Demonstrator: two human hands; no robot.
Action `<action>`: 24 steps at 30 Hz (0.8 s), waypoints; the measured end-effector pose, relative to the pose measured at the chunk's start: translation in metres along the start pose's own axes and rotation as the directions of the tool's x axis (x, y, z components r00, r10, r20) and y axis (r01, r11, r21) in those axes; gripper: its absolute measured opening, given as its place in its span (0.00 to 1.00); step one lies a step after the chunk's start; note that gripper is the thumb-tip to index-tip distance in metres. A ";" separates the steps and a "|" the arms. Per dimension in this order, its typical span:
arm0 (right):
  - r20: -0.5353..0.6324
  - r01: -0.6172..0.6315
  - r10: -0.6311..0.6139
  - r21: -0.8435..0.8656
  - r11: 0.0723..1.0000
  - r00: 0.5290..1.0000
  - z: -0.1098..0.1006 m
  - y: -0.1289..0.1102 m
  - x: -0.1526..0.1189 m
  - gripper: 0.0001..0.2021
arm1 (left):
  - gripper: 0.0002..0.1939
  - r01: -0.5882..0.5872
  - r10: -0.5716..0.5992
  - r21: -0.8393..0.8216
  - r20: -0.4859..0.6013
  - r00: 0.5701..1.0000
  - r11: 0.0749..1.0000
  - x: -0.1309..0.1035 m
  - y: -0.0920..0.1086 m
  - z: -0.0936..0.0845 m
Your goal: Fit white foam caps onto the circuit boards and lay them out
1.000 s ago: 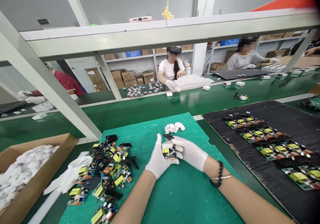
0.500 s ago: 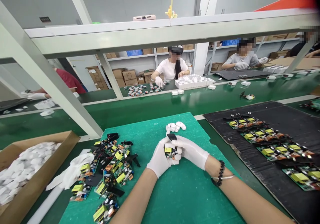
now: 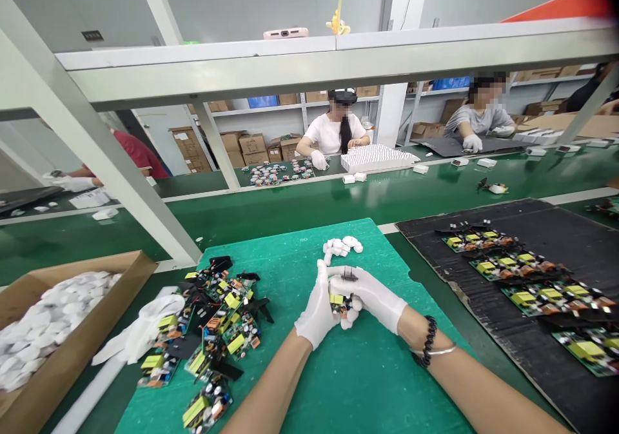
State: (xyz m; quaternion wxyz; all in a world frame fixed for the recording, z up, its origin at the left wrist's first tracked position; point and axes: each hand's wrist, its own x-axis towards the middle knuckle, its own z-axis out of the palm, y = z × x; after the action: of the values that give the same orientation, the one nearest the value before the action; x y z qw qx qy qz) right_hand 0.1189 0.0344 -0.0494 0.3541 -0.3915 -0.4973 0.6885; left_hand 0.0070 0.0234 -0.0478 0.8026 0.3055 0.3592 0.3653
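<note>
My left hand (image 3: 318, 311) and my right hand (image 3: 370, 294), both in white gloves, close around one small circuit board (image 3: 337, 298) above the green mat (image 3: 377, 382). The board's yellow block shows between the palms; most of the rest is covered by fingers. A thin dark edge, seemingly its black flap, lies along my right fingers. Just beyond the hands rests a little group of white rounded pieces (image 3: 342, 247) on the mat. To the left is a heap of similar circuit boards (image 3: 227, 311) with yellow blocks and black flaps.
At far left stands a cardboard box (image 3: 104, 311) of white pieces, beside a spare white glove (image 3: 145, 327). On the right, a black board (image 3: 483, 305) carries rows of circuit boards. A green conveyor belt (image 3: 290, 205) and a metal frame (image 3: 309, 73) lie ahead; co-workers sit beyond.
The black flap stood upright above the circuit board before; now only a thin edge shows along the right fingers. My left hand has turned more upright, and both hands sit slightly farther right in view.
</note>
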 end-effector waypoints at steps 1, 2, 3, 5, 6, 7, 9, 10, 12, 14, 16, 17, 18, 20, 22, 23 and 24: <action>0.012 -0.023 0.023 -0.015 1.000 1.000 0.001 0.000 -0.001 0.25 | 0.43 -0.013 0.014 0.012 -0.014 1.000 1.000 0.000 0.000 0.001; 0.024 -0.035 0.036 -0.030 0.999 0.999 0.001 -0.001 -0.002 0.25 | 0.43 -0.021 0.021 0.023 -0.019 1.000 1.000 0.000 -0.001 0.002; 0.032 -0.034 0.035 -0.034 0.999 0.999 0.002 -0.001 -0.002 0.25 | 0.44 -0.024 0.025 0.036 -0.013 1.000 0.999 0.001 -0.002 0.003; 0.051 -0.013 0.013 -0.016 1.000 0.999 0.003 -0.003 -0.003 0.24 | 0.45 -0.032 0.031 0.073 0.010 0.999 0.997 0.001 -0.003 0.003; 0.060 -0.008 0.008 -0.003 1.000 0.998 0.003 -0.004 -0.003 0.24 | 0.46 -0.040 0.038 0.095 0.025 0.999 0.995 0.001 -0.003 0.003; 0.071 -0.012 0.012 0.003 1.000 0.997 0.004 -0.005 -0.003 0.24 | 0.47 -0.051 0.047 0.118 0.037 0.998 0.992 0.002 -0.003 0.003; 0.080 -0.028 0.029 -0.006 1.000 0.996 0.004 -0.007 -0.004 0.25 | 0.48 -0.073 0.066 0.152 0.047 0.997 0.986 0.001 -0.004 0.004; 0.074 -0.033 0.034 -0.016 0.999 0.997 0.004 -0.008 -0.004 0.25 | 0.48 -0.083 0.077 0.157 0.048 0.996 0.984 0.001 -0.004 0.004; 0.063 -0.029 0.030 -0.023 0.999 0.998 0.004 -0.009 -0.005 0.24 | 0.46 -0.099 0.091 0.149 0.059 0.994 0.984 0.001 -0.005 0.004; 0.069 -0.023 0.022 0.011 1.000 0.997 0.004 -0.010 -0.005 0.24 | 0.45 -0.119 0.109 0.117 0.086 0.990 0.986 0.002 -0.004 0.003; 0.087 -0.026 0.020 0.076 0.997 0.996 0.003 -0.010 -0.003 0.23 | 0.42 -0.128 0.118 0.079 0.123 0.985 0.989 0.004 -0.005 0.001; 0.093 -0.031 0.021 0.110 0.993 0.995 0.002 -0.008 -0.001 0.22 | 0.41 -0.131 0.121 0.063 0.135 0.983 0.989 0.005 -0.005 0.000; 0.094 -0.035 0.022 0.141 0.989 0.995 0.001 -0.007 0.000 0.22 | 0.38 -0.131 0.124 0.047 0.140 0.982 0.990 0.006 -0.006 -0.002; 0.098 -0.046 0.029 0.176 0.983 0.995 0.000 -0.003 0.004 0.21 | 0.34 -0.125 0.121 0.023 0.134 0.984 0.992 0.007 -0.007 -0.005; 0.121 -0.056 0.035 0.180 0.982 0.992 -0.001 -0.001 0.005 0.22 | 0.31 -0.145 0.144 -0.003 0.127 0.981 0.989 0.007 -0.008 -0.006; 0.139 -0.060 0.036 0.179 0.982 0.990 -0.001 -0.001 0.005 0.23 | 0.31 -0.155 0.156 -0.018 0.132 0.979 0.988 0.007 -0.008 -0.007; 0.152 -0.062 0.035 0.182 0.981 0.988 -0.001 -0.001 0.005 0.23 | 0.32 -0.161 0.164 -0.033 0.142 0.976 0.986 0.006 -0.008 -0.007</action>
State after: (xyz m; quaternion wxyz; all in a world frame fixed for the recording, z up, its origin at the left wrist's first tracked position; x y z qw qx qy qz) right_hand 0.1179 0.0396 -0.0492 0.3343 -0.3165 -0.4460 0.7676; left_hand 0.0068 0.0261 -0.0598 0.7972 0.3507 0.2701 0.4106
